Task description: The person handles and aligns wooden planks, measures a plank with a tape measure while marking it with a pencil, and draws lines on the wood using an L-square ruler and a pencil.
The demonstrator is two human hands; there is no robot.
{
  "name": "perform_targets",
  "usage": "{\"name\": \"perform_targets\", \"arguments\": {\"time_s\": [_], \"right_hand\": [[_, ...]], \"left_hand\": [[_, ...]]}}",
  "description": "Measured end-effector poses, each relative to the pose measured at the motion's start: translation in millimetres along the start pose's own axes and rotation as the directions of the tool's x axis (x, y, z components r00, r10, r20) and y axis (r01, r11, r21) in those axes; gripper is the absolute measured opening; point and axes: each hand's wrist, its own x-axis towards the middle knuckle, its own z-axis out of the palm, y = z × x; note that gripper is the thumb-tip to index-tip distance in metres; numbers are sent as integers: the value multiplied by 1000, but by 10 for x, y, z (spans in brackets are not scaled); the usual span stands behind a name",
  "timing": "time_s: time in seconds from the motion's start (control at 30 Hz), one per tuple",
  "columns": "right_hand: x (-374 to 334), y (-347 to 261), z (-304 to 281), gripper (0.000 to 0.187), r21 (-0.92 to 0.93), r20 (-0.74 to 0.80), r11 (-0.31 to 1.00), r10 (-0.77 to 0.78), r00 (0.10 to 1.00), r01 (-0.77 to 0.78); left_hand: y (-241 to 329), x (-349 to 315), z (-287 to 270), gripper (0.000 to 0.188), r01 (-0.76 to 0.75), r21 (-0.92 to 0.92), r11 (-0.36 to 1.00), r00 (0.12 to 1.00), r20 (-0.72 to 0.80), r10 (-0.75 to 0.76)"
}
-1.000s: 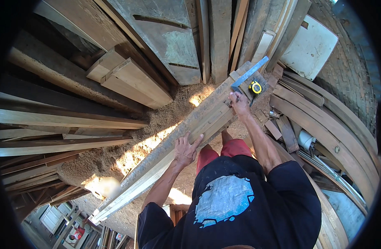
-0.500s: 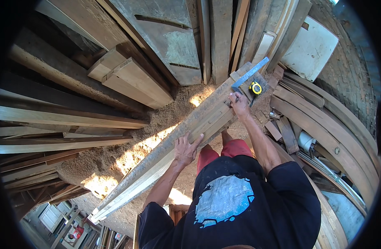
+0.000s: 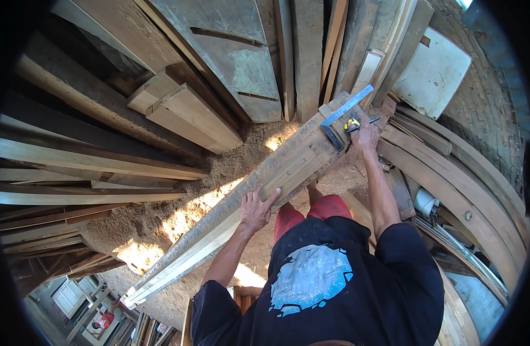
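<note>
Here, the tape (image 3: 351, 124) sits at the tabletop's (image 3: 282, 151) far right end, the right hand's (image 3: 366, 137) grip pinching it, a pencil (image 3: 374, 120) jutting out. The square (image 3: 347, 106) lies just beside; leftward, the left hand (image 3: 257, 210) rests on the tabletop, fingers spread.

- Boards (image 3: 293, 166) lie bare between left hand (image 3: 257, 210) and right hand (image 3: 365, 136).
- Metal square (image 3: 348, 105), tape measure (image 3: 351, 124) obstruct the far end.
- Sawdust-strewn floor (image 3: 227, 167) opens between boards and timbers (image 3: 308, 57); curved planks (image 3: 455, 167) crowd the right.

Sawdust (image 3: 123, 228) beside timber (image 3: 103, 164); white panel (image 3: 435, 75), upper right
</note>
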Motion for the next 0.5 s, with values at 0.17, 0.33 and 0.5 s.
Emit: {"name": "perform_targets", "arguments": {"time_s": [0.17, 0.33, 0.5], "right_hand": [[234, 315, 162, 79, -81, 321, 995, 79, 944, -55], [122, 215, 281, 80, -170, 238, 985, 17, 971, 25], [264, 315, 224, 68, -16, 270, 999, 45, 962, -42]], "left_hand": [[67, 24, 9, 85, 39, 24, 999, 999, 7, -40], [110, 15, 16, 85, 79, 33, 996, 997, -22, -78], [139, 26, 24, 85, 100, 70, 993, 995, -29, -98]]}}
